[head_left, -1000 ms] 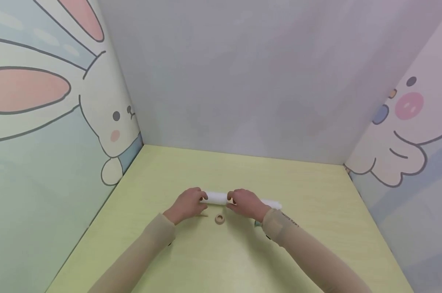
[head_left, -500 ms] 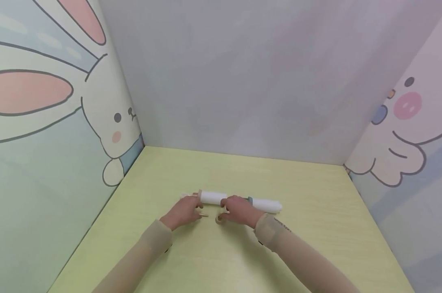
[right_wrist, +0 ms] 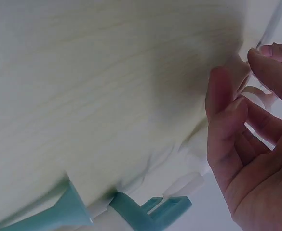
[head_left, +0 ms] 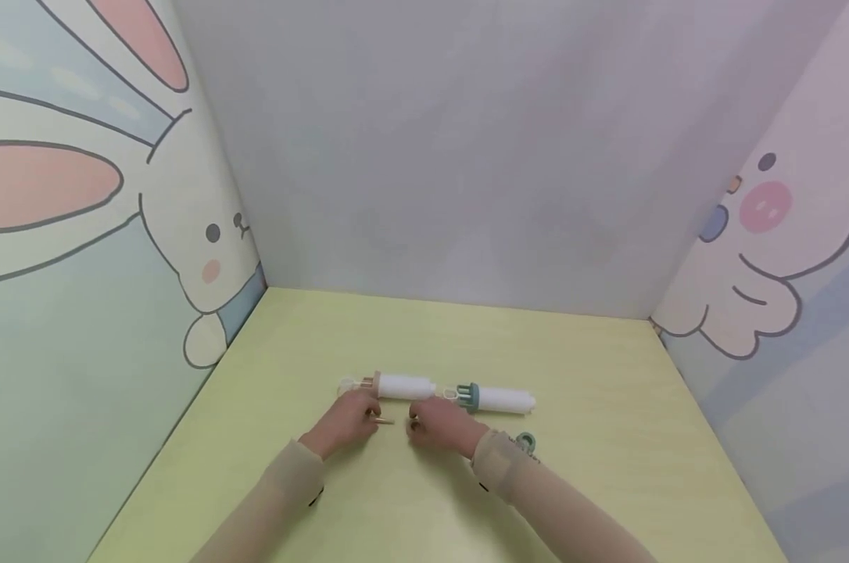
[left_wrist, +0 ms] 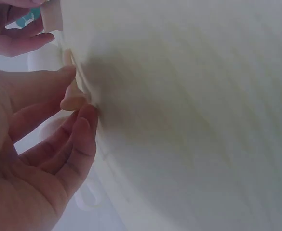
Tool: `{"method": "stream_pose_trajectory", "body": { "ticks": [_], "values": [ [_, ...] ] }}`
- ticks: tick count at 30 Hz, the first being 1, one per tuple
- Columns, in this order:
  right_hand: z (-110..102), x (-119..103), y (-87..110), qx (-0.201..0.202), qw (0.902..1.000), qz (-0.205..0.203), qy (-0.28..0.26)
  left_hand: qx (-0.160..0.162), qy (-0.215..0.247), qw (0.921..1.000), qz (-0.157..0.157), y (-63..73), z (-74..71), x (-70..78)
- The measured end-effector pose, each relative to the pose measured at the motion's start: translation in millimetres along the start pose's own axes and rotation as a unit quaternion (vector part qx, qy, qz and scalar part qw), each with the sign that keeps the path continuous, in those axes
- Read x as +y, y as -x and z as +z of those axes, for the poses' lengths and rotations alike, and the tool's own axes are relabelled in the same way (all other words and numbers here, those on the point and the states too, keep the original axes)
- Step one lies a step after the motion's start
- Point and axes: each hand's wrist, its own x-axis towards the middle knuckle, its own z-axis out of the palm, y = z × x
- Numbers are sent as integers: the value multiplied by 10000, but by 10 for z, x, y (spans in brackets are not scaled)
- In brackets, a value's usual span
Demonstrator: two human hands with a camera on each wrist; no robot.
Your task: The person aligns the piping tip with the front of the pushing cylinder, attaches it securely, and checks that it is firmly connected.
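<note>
My left hand (head_left: 347,422) pinches a small beige funnel-shaped piece (left_wrist: 74,98) with a flared base and thin stem, between thumb and fingers close over the table. Just to its right, my right hand (head_left: 444,428) pinches a beige ring (left_wrist: 52,17) between thumb and fingertips. Behind both hands lies a white tube (head_left: 405,387) with a beige collar (head_left: 376,384) and a clear looped handle at its left end. A second white tube (head_left: 505,401) with a teal collar (head_left: 472,397) lies end to end with it on the right.
A teal ring (head_left: 526,442) sits beside my right sleeve, which partly covers that area. In the right wrist view, a teal funnel-shaped piece (right_wrist: 66,211) lies on the table. A yellowish tabletop (head_left: 572,352) meets a grey back wall (head_left: 431,156) and cartoon-printed side walls.
My right hand has come off the white tube, moved toward me and left, and picked up the beige ring. The left hand has left the tube and now pinches the beige funnel-shaped piece.
</note>
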Motion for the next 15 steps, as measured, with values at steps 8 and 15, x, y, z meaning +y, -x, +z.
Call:
{"method": "stream_pose_trajectory", "body": {
  "ticks": [8,15],
  "values": [
    [50,17,20,219,9996,-164,25,156,42,9996,-227,51,74,-38],
    [43,51,56,344,9990,-107,-254,349,35,9994,-49,40,94,-26]
  ]
}}
